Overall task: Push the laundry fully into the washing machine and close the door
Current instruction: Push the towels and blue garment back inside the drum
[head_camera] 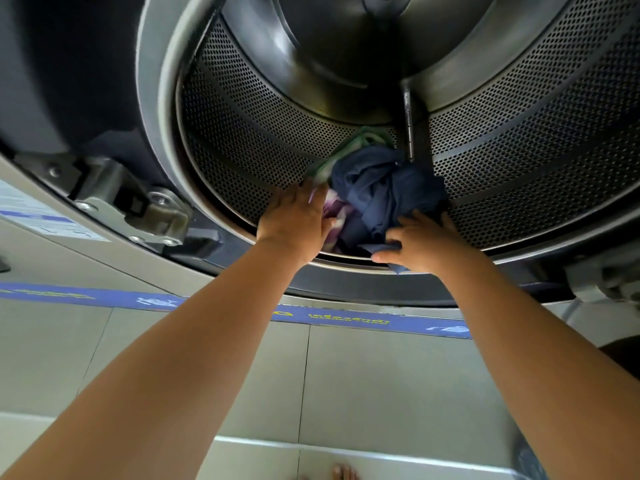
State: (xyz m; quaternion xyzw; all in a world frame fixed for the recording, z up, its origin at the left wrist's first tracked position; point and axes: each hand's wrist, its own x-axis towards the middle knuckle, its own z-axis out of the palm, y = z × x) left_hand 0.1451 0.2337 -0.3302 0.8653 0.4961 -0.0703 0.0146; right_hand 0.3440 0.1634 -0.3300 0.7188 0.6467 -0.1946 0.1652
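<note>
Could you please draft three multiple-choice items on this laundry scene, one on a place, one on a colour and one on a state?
1. Where does the laundry lie?
A. At the front bottom of the drum, partly over the rim
B. On the tiled floor
C. Against the drum's back wall

2. What colour is the biggest garment in the pile?
A. Bright red
B. Dark blue
C. Yellow

3. How does the washing machine door stand?
A. Shut and latched
B. Open, the drum exposed
C. Half shut against the arms

Answers:
1 A: the pile sits at the front of the perforated drum, and a blue corner hangs over the rim below the right hand.
2 B: the dark blue garment fills most of the pile, with green and purple cloth near the left hand.
3 B: both arms reach into the open drum past the door hinge.
</note>
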